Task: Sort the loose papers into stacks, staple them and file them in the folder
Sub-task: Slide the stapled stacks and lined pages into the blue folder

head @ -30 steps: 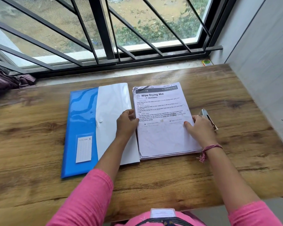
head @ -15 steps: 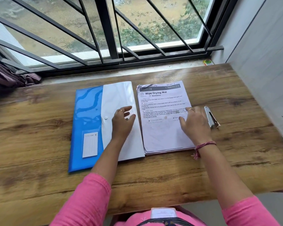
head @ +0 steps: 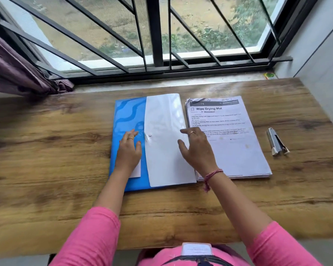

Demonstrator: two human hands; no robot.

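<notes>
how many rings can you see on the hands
2. One is on a finger of the left hand, which lies over the blue folder; the other on a finger of the right hand, beside the paper stack. Others may be hidden.

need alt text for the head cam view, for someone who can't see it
A person's left hand rests on a blue folder while the right hand lies over the right edge of its white flap, both open and gripping nothing. Right of the folder, a stack of papers headed "Wipe Drying Mat" and a stapler lie on a wooden table below a barred window.
</notes>
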